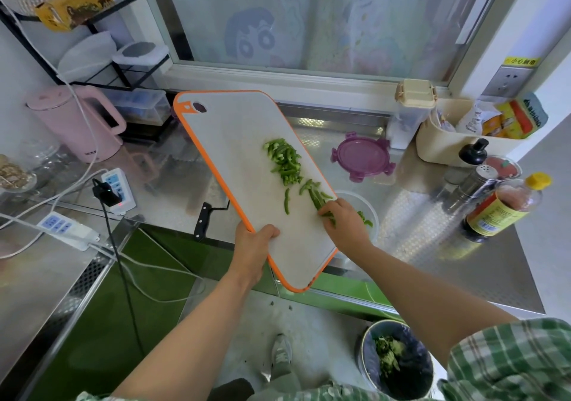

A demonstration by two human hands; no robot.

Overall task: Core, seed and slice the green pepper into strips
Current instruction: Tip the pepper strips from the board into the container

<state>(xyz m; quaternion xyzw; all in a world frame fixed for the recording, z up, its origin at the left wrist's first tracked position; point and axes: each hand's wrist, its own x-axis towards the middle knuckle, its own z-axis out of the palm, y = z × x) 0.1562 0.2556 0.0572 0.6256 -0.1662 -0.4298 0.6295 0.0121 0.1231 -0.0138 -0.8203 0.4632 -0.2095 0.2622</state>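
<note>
Two hands work the cutting board [234, 141]. My left hand [251, 243] grips its orange near edge and holds it tilted above the bench [432, 230]. My right hand [346, 224] lies with bent fingers on green pepper strips [285, 159] at the board's right edge, over a clear bowl [372, 212]. Pinching or only pushing, I cannot tell. More strips sit heaped mid-board, and a few are in the bowl.

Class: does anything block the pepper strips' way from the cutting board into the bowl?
Nothing visible does. The left hand holds the cutting board tilted, its right edge over the bowl, where the right hand touches the pepper strips.
</note>
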